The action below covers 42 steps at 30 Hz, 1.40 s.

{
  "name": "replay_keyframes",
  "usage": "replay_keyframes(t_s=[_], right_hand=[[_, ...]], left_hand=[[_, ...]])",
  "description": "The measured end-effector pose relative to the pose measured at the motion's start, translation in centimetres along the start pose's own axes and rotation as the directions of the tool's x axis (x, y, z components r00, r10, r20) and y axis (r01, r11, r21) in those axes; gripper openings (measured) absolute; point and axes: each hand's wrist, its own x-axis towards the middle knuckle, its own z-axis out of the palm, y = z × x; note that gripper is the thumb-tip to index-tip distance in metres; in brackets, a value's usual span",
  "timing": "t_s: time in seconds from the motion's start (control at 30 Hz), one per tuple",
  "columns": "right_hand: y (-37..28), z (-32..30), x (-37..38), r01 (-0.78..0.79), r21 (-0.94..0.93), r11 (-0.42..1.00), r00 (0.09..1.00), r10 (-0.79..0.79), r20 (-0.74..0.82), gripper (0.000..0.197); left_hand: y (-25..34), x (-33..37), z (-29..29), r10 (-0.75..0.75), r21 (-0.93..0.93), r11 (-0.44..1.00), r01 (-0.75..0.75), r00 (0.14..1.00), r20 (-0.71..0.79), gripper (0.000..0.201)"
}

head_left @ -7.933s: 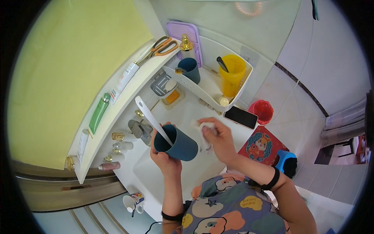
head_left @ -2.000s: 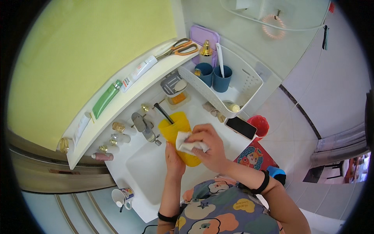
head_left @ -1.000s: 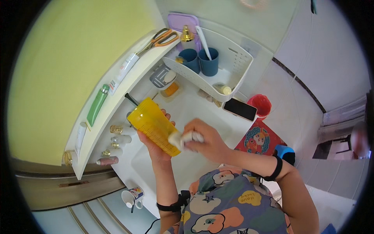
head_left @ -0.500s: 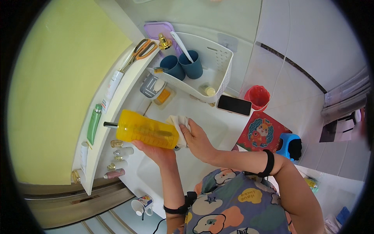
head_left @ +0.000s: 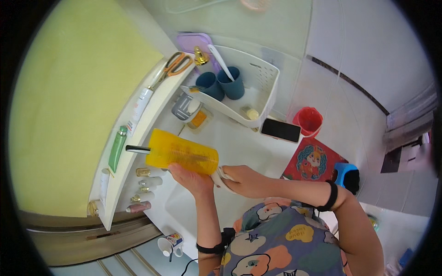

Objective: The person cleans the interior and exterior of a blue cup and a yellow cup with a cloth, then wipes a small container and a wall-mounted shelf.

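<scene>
A translucent yellow container (head_left: 182, 152) with marking lines lies tilted sideways over the white sink (head_left: 172, 202). From its left end sticks a black-and-silver handle (head_left: 138, 149); a dark shape shows through the wall. My left hand (head_left: 193, 181) grips the container from below, fingers partly hidden behind it. My right hand (head_left: 248, 180) is closed on a white cloth (head_left: 221, 179), which touches the container's lower right end.
A white basket (head_left: 267, 101) holding two blue cups (head_left: 232, 85) stands behind. Near it are a phone (head_left: 281, 130), a red bucket (head_left: 309, 120) and a grey soap box (head_left: 186, 108). At left, a shelf (head_left: 110, 198) bears scissors (head_left: 177, 64) and tubes; small bottles (head_left: 138, 207) and a mug (head_left: 169, 244) sit below.
My right hand and the cloth have moved down and right, from the side of the container's right end to below its lower corner. The view has shifted slightly.
</scene>
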Motion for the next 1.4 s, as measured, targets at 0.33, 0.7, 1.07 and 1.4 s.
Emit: replay_keyframes(t_s=[0.33, 0.7, 1.07, 1.4], right_hand=[[-2.9, -1.6, -0.8, 0.476, -0.198, 0.857, 0.749, -0.513, -0.420, 0.030], [-4.5, -12.1, -0.6, 0.325, -0.318, 0.890, 0.702, -0.453, -0.550, 0.050], [-4.6, -20.3, 0.2, -0.050, -0.659, 0.750, 0.762, -0.398, -0.511, 0.061], [-2.6, -18.2, 0.0, -0.232, -0.718, 0.656, 0.700, -0.400, -0.592, 0.046]], left_hand=[[-1.7, -2.8, -0.7, -0.275, -0.132, 0.944, 0.303, 0.941, 0.198, 0.061], [-0.7, 1.8, 4.8, -0.148, -0.071, 0.976, 0.206, 0.865, 0.480, 0.054], [-2.3, 8.1, 14.6, -0.177, 0.361, 0.921, -0.146, 0.669, 0.722, 0.071], [-5.7, 7.9, 14.4, -0.332, 0.630, 0.724, -0.281, 0.658, 0.675, 0.072]])
